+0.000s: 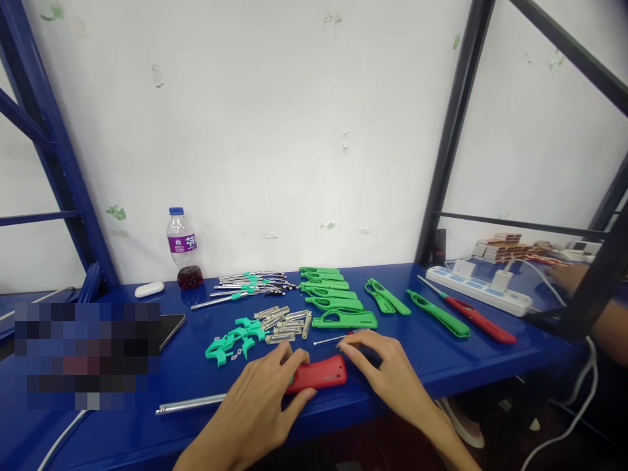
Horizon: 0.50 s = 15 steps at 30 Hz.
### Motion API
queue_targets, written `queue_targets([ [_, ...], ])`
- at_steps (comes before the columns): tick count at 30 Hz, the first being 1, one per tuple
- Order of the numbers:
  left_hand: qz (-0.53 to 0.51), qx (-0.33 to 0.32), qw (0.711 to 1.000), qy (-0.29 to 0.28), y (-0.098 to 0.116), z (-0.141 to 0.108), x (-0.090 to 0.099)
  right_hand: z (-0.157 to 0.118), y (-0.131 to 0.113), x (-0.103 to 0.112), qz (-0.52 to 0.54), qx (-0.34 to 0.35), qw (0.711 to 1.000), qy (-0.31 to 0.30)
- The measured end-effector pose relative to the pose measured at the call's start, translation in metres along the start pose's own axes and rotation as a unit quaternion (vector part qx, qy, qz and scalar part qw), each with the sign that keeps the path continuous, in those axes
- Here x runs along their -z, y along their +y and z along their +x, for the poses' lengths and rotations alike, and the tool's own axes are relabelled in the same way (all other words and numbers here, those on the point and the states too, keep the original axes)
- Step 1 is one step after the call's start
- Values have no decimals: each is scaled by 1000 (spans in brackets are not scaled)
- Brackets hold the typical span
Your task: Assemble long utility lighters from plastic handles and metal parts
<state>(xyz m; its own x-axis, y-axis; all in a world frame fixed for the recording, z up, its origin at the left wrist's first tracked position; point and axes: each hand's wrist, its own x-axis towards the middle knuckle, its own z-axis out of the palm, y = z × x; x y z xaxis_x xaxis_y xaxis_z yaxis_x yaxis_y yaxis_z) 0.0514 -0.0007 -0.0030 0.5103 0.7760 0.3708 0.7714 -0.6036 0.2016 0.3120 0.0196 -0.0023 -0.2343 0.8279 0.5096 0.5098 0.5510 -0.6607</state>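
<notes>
My left hand (262, 399) is closed around a red long-reach lighter (321, 374), which lies near the table's front edge with its silver metal tube (191, 404) pointing left. Beyond the lighter's right end, my right hand (387, 369) has thumb and fingertips drawn together; whatever is between them is hidden. Just behind those fingertips lies a thin metal rod (328, 340). Teal plastic parts (240, 337) and clear small tanks (287, 324) are heaped behind my left hand. Several green lighter shells (346, 319) lie in a column further back.
Silver tubes with teal pieces (240, 296) lie at the back. A drink bottle (184, 248) and white case (149, 289) stand left, near a phone (171, 330). On the right are a red-and-green lighter (478, 320), a power strip (483, 293) and another person's arm (608, 324).
</notes>
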Motion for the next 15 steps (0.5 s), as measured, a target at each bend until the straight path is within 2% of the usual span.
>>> queue_targets([
  [3,-21,-1,1000,-11,0,2,4,4,1,-2,-3,5,1000,4],
  [9,-1,-23,999,37,-3,4,6,14,0,-3,-73,46,996,-32],
  [12,15,-13,996,89,-20,2,22,28,-6,-1,-143,85,984,-57],
  [15,40,24,993,111,-44,-1,45,61,-10,-1,-237,120,960,-93],
])
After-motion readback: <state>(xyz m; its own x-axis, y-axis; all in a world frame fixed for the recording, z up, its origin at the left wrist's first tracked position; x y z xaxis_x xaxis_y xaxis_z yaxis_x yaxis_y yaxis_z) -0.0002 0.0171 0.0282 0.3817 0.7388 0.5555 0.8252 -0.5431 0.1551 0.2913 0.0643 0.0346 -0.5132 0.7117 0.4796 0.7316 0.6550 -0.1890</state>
